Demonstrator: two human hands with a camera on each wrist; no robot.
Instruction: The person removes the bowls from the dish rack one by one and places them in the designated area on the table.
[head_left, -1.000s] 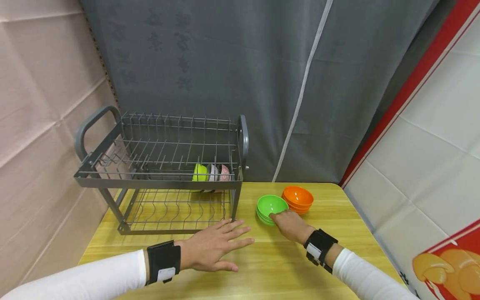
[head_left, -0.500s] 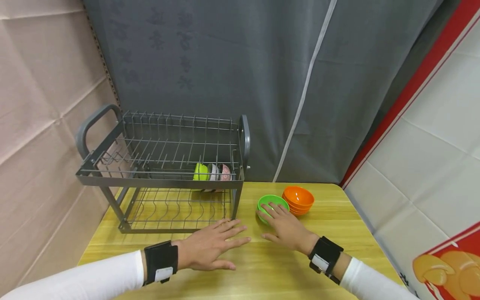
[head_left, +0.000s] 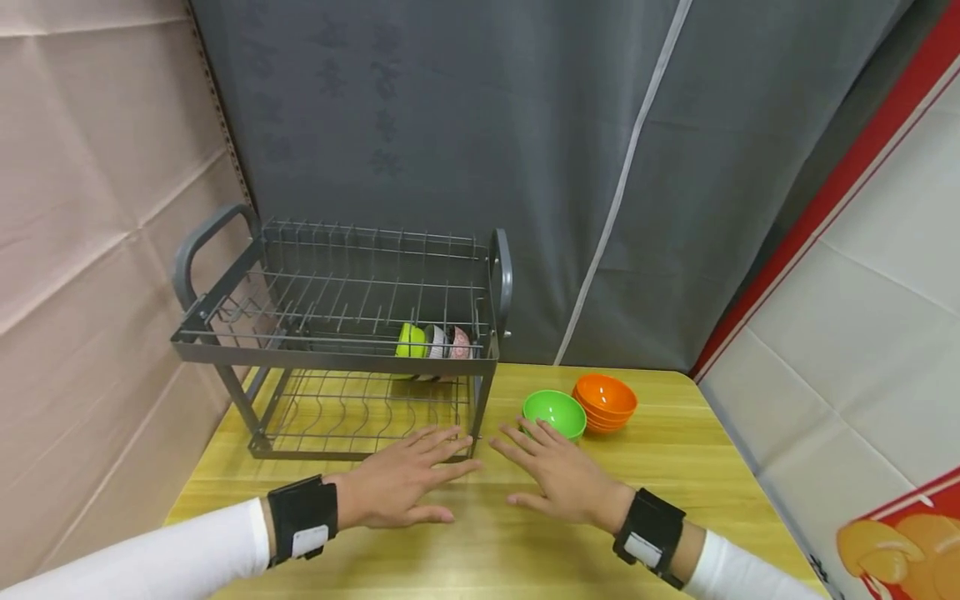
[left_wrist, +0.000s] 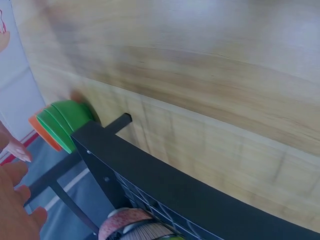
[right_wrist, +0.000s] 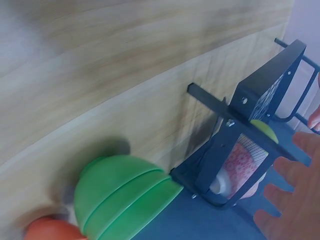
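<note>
Both hands are spread flat and hold nothing; whether they touch the wooden table (head_left: 480, 558) I cannot tell. My left hand (head_left: 420, 458) lies by the front right leg of the grey dish rack (head_left: 337, 358). My right hand (head_left: 536, 462) lies just beside it, fingertips a little short of the stacked green bowls (head_left: 555, 412). Stacked orange bowls (head_left: 606, 400) stand right behind those. In the right wrist view the green bowls (right_wrist: 125, 195) sit next to the rack (right_wrist: 250, 125). The left wrist view shows the green bowls (left_wrist: 65, 122) past the rack's frame (left_wrist: 165, 185).
On the rack's upper tier at its right end stand a green bowl (head_left: 410, 340), a pale bowl (head_left: 435, 340) and a pink patterned bowl (head_left: 460, 342). A grey curtain (head_left: 525, 167) hangs behind the table. A tiled wall (head_left: 847, 333) closes the right side.
My right hand has come off the green bowls and drawn back left toward the rack's corner. My left hand has slid slightly forward toward the rack.
</note>
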